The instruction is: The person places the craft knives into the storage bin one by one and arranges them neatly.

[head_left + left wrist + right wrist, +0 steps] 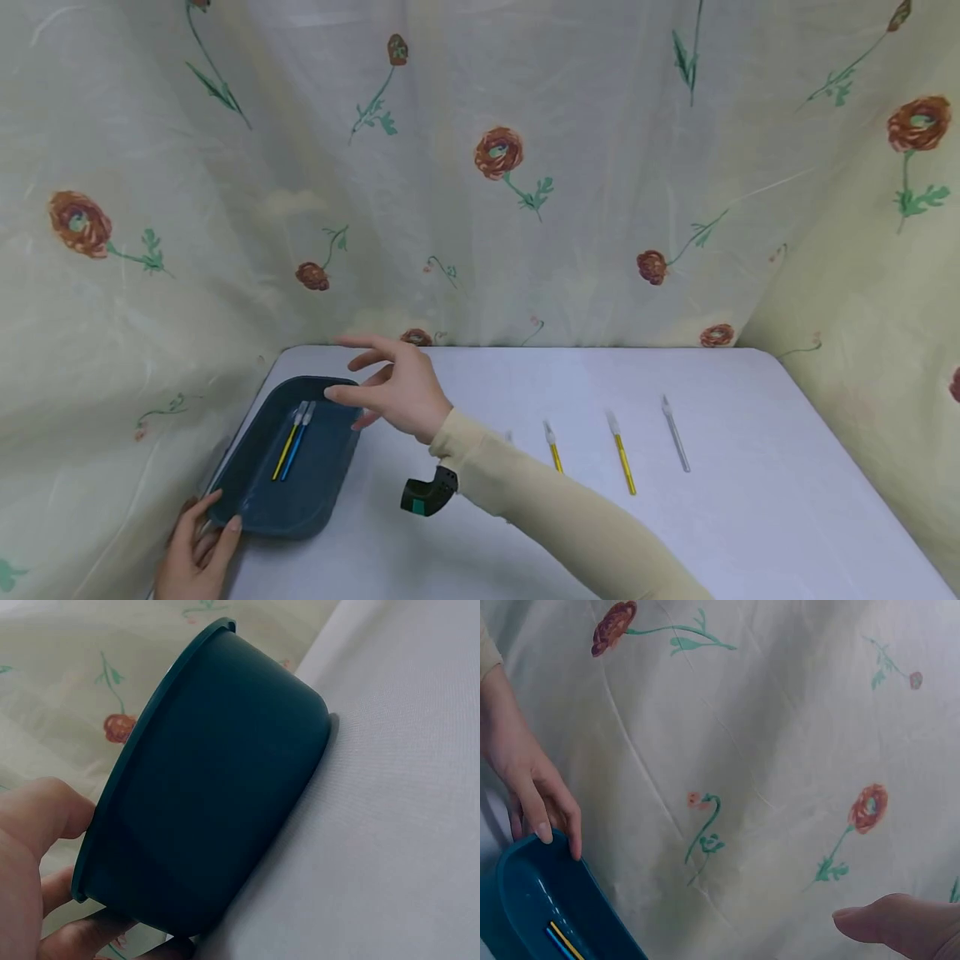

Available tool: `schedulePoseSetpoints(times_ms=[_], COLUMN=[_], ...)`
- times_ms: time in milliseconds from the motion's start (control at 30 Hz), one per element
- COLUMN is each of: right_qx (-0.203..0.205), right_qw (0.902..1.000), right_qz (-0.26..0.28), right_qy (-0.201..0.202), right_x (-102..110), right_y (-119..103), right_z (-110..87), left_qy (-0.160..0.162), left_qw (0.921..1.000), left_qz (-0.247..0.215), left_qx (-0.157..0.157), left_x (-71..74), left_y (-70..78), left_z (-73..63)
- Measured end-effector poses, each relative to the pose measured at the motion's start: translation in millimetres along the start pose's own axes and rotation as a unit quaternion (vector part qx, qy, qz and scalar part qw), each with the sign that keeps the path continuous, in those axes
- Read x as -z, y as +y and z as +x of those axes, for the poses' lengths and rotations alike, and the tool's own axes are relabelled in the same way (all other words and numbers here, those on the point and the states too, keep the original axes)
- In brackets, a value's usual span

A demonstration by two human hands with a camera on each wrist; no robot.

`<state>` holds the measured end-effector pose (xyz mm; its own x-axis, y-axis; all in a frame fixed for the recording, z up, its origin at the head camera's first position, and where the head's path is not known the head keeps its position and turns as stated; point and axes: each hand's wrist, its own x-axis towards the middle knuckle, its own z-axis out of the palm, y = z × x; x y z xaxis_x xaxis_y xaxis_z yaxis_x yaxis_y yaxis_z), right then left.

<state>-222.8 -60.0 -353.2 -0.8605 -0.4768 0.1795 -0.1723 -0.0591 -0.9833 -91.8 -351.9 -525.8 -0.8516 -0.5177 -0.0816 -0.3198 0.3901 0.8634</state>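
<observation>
- I judge that I am between pieces while gathering knives into the tray [322,492]: a yellow knife [283,454] and a blue knife [296,450] lie side by side on its floor.
- My left hand [197,550] grips the tray's near left corner, thumb and fingers at the rim.
- My right hand [401,387] holds nothing, thumb and fingers spread apart, over the tray's far right edge.
- Right of the tray, on the tabletop [780,483], lie a half-covered yellow knife [554,453], a fully visible yellow knife [624,460] and a silver knife [677,440]; a pale tip [509,436] shows past my sleeve [555,492], the rest hidden.
- The next move, as I read it, calls for my right hand to swing right and pinch one by its shaft, while my left steadies the tray.
- In the tray, both knives run roughly along its length, pale ends away from me and leaning right.
- The three on the tabletop also point their pale ends away, but lean slightly left.
</observation>
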Motion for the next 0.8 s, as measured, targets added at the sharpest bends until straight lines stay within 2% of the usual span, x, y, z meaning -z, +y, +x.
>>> schedulePoseSetpoints(times_ms=[367, 600, 800], right_qx=[0.012, 0.018, 0.024], right_qw=[0.9998, 0.9993, 0.9985], right_qz=[-0.011, -0.029, -0.034], right_qy=[0.013, 0.016, 0.035], right_x=[33, 56, 78], right_y=[3, 14, 28], right_z=[-33.7, -54.2, -72.0], left_qy=[0.009, 0.013, 0.019], left_qw=[0.9999, 0.9999, 0.9998], left_qz=[0.005, 0.006, 0.010], left_qx=[0.003, 0.005, 0.004], left_x=[-2.3, -4.6, -6.1], left_y=[-0.2, 0.0, 2.1], left_z=[-0.3, -0.8, -2.9])
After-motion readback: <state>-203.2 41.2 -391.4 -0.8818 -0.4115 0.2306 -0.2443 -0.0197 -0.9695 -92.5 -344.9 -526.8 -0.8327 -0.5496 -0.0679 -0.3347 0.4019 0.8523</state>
